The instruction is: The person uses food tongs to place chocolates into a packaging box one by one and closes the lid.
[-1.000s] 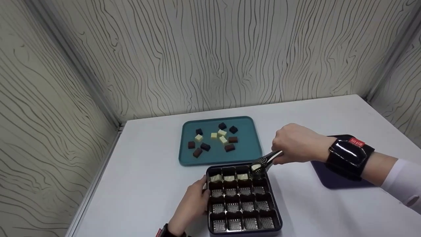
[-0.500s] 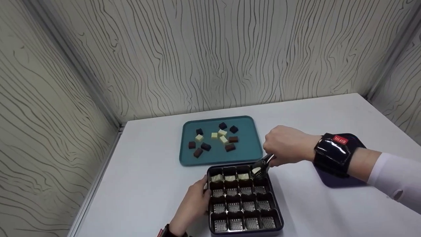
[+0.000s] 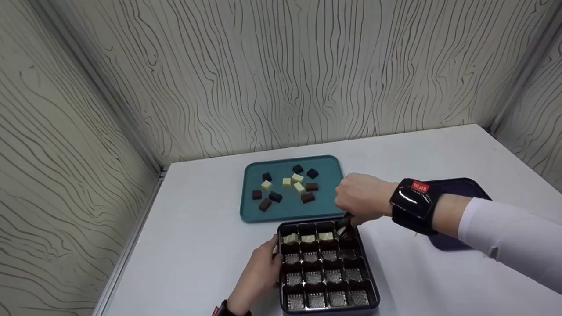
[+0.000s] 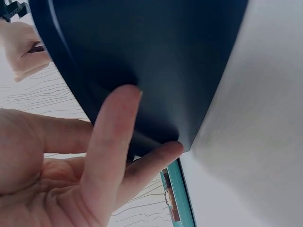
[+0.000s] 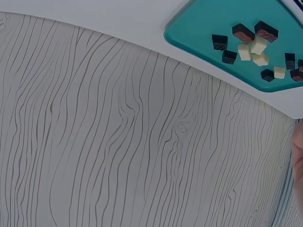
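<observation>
My right hand grips dark perforated tongs by the handle, pointing down into the back-right compartment of a divided box. A pale piece of chocolate shows at the tongs' tip, mostly hidden. Three white chocolates sit in the other compartments of the back row. My left hand rests against the box's left side. In the left wrist view, its fingers touch the dark blue outer wall and are fairly straight.
Behind the box lies a teal tray with several white, brown and dark chocolates. A dark blue lid-like panel lies at the right, partly under my right forearm. Wood-grain patterned walls border the white table.
My right hand has moved left and slightly down, tilting the tongs more steeply into the back-right compartment. The left hand and the box have stayed nearly in place.
</observation>
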{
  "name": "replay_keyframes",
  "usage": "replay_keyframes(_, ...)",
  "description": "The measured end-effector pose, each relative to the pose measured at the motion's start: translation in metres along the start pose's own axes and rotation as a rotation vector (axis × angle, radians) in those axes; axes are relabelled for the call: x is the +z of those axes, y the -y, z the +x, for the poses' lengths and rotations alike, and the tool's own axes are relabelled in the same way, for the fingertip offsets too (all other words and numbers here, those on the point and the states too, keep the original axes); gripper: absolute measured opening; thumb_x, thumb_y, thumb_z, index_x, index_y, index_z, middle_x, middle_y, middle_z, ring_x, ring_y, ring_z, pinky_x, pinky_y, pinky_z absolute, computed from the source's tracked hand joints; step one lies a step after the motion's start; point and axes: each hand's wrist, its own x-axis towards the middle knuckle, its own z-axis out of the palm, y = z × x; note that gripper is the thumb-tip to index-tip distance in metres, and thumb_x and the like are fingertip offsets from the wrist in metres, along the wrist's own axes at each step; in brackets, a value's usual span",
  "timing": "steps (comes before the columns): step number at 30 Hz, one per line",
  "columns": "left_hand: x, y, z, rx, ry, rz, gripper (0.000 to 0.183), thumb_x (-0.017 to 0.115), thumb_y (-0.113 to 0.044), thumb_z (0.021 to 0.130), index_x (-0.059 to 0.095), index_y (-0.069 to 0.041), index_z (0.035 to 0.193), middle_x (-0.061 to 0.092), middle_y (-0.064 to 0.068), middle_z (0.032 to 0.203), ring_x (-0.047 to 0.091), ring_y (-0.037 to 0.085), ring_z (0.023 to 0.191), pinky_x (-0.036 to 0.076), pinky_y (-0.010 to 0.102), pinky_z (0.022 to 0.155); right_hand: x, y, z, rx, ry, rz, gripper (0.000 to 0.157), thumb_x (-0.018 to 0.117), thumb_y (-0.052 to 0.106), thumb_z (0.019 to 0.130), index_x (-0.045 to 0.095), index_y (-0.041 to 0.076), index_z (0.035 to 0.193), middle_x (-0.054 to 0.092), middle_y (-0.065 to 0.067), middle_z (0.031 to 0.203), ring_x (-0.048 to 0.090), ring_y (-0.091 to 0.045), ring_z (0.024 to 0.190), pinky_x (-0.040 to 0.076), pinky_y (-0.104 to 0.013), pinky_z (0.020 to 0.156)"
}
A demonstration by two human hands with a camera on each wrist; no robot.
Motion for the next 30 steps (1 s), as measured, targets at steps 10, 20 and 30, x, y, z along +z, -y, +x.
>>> replay_keyframes(10, 0.0014, -0.0001, 0.0012, 0.019, -0.004, 0.007, 0.052, 0.054, 0.000, 0.102, 0.043, 0.019, 0.149, 0.053, 0.041, 0.148, 0.052, 0.055, 0.140, 0.044, 0.069, 0.116, 0.0054, 0.0026, 0.0050, -0.025, 0.018, -0.019, 0.060, 0.090, 0.054, 0.075, 0.044, 0.020, 0.055, 0.045, 0.010, 0.052, 0.029, -0.007, 0.050, 0.030, -0.021, 0.047)
replay_keyframes(20, 0.0002, 0.0008, 0.0015, 0.021, -0.007, 0.000, 0.052, 0.054, 0.000, 0.102, 0.043, 0.018, 0.149, 0.053, 0.040, 0.149, 0.052, 0.054, 0.141, 0.044, 0.068, 0.117, 0.0094, 0.0025, 0.0060, -0.039, -0.020, -0.031, 0.061, 0.090, 0.052, 0.073, 0.042, 0.020, 0.055, 0.044, 0.011, 0.052, 0.027, -0.007, 0.051, 0.030, -0.023, 0.047)
replay_keyframes(30, -0.0004, 0.0011, 0.0011, 0.004, -0.003, 0.003, 0.052, 0.054, -0.001, 0.102, 0.044, 0.018, 0.149, 0.054, 0.040, 0.148, 0.052, 0.054, 0.141, 0.045, 0.068, 0.116, 0.0058, 0.0012, 0.0049, -0.032, -0.004, -0.076, 0.065, 0.088, 0.062, 0.074, 0.042, 0.020, 0.054, 0.041, 0.010, 0.051, 0.028, -0.007, 0.049, 0.025, -0.023, 0.047)
